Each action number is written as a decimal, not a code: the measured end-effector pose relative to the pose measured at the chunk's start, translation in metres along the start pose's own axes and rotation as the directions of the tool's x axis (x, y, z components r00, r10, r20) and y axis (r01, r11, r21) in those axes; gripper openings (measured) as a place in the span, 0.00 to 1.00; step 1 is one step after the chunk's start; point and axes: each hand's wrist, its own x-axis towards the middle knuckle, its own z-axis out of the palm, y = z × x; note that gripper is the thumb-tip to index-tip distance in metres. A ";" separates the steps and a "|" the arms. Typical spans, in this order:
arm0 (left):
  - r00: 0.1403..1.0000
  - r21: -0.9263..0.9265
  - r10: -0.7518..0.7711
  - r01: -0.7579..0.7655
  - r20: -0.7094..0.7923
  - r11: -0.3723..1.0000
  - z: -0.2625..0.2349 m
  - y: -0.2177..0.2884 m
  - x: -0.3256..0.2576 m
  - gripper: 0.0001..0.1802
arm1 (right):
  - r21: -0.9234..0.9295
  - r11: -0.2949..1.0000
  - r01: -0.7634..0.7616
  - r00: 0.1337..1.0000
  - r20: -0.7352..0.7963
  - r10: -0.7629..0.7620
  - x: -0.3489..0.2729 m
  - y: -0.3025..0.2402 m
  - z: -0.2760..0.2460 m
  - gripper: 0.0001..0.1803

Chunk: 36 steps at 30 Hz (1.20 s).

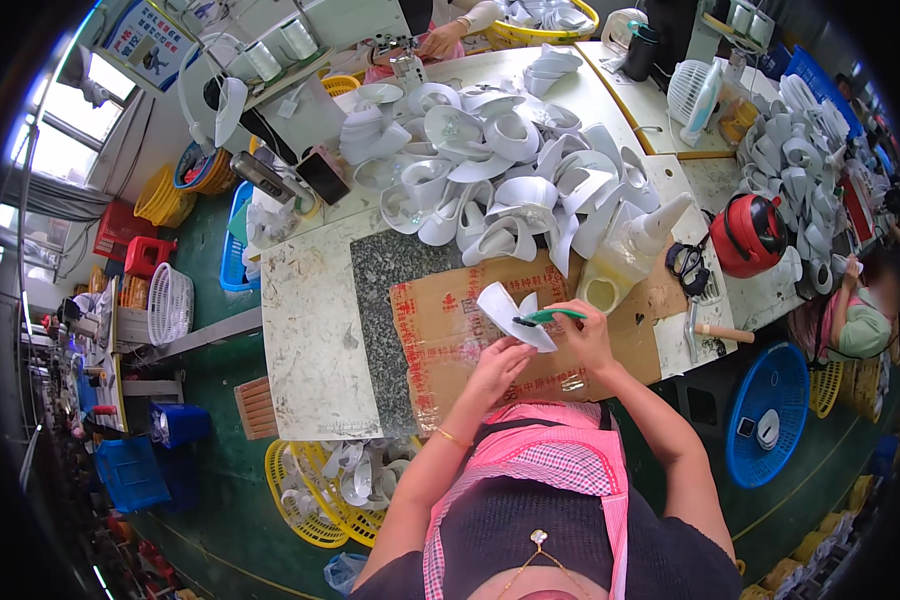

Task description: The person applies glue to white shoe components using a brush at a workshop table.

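Observation:
My left hand (501,368) is closed on the lower edge of a white shoe upper (500,304), a curved piece with a strap-like part. My right hand (587,337) grips a green-handled brush (550,314), whose dark tip touches the upper's surface or lies just over it. Under both hands is a flattened cardboard sheet (440,350) with red print and tape. Just beyond my right hand, a translucent plastic container (625,255) leans, its round mouth (601,292) facing me. A large heap of white shoe uppers (510,140) covers the table beyond.
On the right stand a red round-bodied appliance (748,235), a wooden-handled hammer (720,332) and another heap of uppers (795,160). A phone (323,176) lies at the back left. Yellow baskets (310,490) sit below the table. Co-workers' hands (440,42) show at the far side.

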 end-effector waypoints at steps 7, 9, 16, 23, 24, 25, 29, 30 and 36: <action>0.975 0.248 0.204 -0.176 -0.091 0.953 -0.002 -0.014 -0.002 0.19 | -0.136 0.957 0.257 0.963 0.121 -0.242 -0.014 -0.010 -0.001 0.18; 0.969 0.060 0.234 -0.230 -0.078 0.971 -0.013 -0.004 -0.017 0.19 | -0.113 0.954 0.276 0.951 0.177 -0.254 -0.030 0.008 -0.014 0.21; 0.977 -0.101 0.209 -0.213 -0.045 0.972 -0.028 0.003 -0.036 0.19 | 0.099 0.992 0.083 0.996 0.031 -0.086 -0.032 -0.038 0.026 0.08; 0.982 -0.128 0.166 -0.176 -0.086 0.976 -0.037 -0.006 -0.033 0.19 | 0.048 0.998 -0.030 0.997 -0.072 0.033 -0.029 -0.014 0.023 0.06; 0.979 -0.075 0.189 -0.195 -0.078 0.978 -0.034 -0.003 -0.033 0.19 | 0.046 0.998 -0.033 0.996 -0.076 0.036 -0.025 -0.017 0.026 0.06; 0.974 -0.018 0.216 -0.217 -0.069 0.976 -0.031 0.001 -0.034 0.19 | -0.028 1.000 0.003 0.999 -0.040 -0.004 -0.019 -0.022 0.029 0.06; 0.963 0.122 0.242 -0.227 -0.120 0.966 -0.036 0.012 -0.032 0.19 | -0.239 0.970 0.047 0.990 -0.122 -0.078 0.013 -0.008 0.029 0.06; 0.961 0.153 0.241 -0.220 -0.136 0.963 -0.037 0.013 -0.033 0.19 | -0.168 0.986 -0.014 0.987 -0.162 -0.014 0.014 -0.006 0.026 0.06; 0.958 0.167 0.248 -0.224 -0.142 0.960 -0.038 0.014 -0.036 0.19 | -0.156 0.986 0.067 0.998 -0.011 -0.069 0.002 -0.019 0.029 0.07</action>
